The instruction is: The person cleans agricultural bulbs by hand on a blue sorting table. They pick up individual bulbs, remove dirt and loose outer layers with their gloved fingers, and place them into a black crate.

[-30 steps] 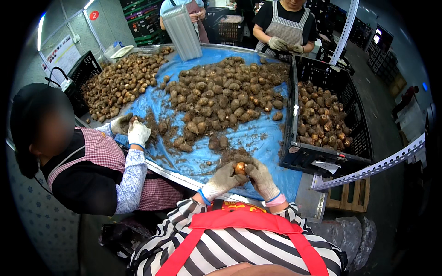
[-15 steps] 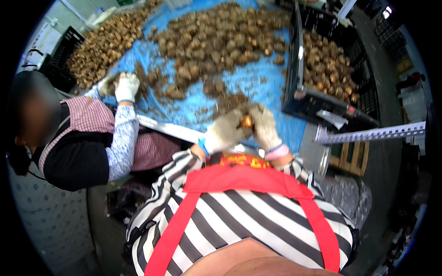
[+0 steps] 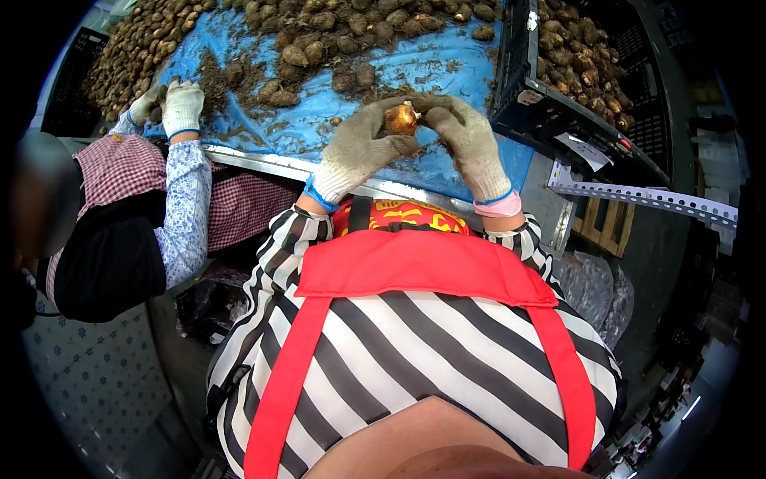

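In front of me, over the near edge of the table, a small taro corm [image 3: 401, 120] is held up, its skin brown-orange with a pale tip. My left hand [image 3: 361, 148], in a soil-stained white knit glove, has thumb and fingers closed round it. From the other side my right hand [image 3: 472, 144], gloved alike, curls its fingers against the corm; its fingertips are partly hidden behind it. Beyond my hands lies a pile of soil-covered taros [image 3: 351, 28] on a blue plastic sheet [image 3: 307, 136].
To my right stands a black crate [image 3: 550, 124] filled with taros, near a perforated metal bar [image 3: 646, 191]. A co-worker's gloved hands [image 3: 182, 108] work at the table on my left, beside another taro heap [image 3: 136, 60]. The table's metal edge [image 3: 267, 162] runs before me.
The view has tilted lower, so the table sits higher in the picture. Both my hands still hold the taro, which now shows more of its surface. The co-worker's hands remain at the table.
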The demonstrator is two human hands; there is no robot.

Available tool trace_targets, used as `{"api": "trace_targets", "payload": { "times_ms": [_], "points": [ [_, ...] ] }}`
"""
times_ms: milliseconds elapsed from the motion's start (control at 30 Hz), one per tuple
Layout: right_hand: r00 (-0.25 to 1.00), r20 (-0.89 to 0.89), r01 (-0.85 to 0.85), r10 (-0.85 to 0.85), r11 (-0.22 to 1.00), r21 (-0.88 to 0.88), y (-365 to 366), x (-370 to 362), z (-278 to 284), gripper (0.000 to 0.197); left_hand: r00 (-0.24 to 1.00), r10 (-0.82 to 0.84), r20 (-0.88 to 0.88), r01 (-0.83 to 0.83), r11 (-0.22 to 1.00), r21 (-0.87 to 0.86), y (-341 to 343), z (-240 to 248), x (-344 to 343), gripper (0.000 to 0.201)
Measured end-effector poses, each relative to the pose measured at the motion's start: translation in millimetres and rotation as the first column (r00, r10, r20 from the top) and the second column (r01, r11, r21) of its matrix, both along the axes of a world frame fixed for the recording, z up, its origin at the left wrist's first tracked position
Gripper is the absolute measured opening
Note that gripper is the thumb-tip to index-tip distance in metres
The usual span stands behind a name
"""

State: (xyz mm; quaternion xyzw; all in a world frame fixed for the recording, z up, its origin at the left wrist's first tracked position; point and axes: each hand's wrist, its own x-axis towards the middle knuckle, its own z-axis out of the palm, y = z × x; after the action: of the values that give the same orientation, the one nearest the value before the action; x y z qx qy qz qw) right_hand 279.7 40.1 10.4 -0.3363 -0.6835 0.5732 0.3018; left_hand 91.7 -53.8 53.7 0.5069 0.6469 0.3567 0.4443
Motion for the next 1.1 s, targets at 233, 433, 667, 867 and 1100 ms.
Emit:
{"api": "trace_targets", "payload": {
  "times_ms": [233, 433, 667, 867, 1100],
  "points": [
    [0.981, 0.087, 0.144, -0.173, 0.952, 0.272, -16, -16, 12, 0.032, 0.970, 0.032, -0.241, 0.005, 0.988, 0.153, 3, -14, 2, 0.066],
    [0.966, 0.108, 0.138, -0.233, 0.825, 0.548, -19, -28, -3, 0.031, 0.897, 0.070, -0.436, 0.026, 0.977, 0.210, 7, -48, -3, 0.062],
    [0.980, -0.035, 0.194, -0.198, 0.977, -0.084, -6, -12, 20, 0.038, 0.975, 0.212, -0.072, -0.200, 0.969, 0.146, 12, -23, -5, 0.066],
    [0.987, 0.016, 0.157, -0.161, 0.977, 0.143, -8, -21, 23, 0.030, 0.972, 0.201, -0.125, -0.174, 0.964, 0.200, 14, -25, -1, 0.066],
    [0.950, 0.023, 0.209, -0.312, 0.689, 0.694, 1, -36, -4, 0.027, 0.958, 0.166, -0.232, -0.122, 0.973, 0.194, 12, -24, 2, 0.054]
  ]
}}
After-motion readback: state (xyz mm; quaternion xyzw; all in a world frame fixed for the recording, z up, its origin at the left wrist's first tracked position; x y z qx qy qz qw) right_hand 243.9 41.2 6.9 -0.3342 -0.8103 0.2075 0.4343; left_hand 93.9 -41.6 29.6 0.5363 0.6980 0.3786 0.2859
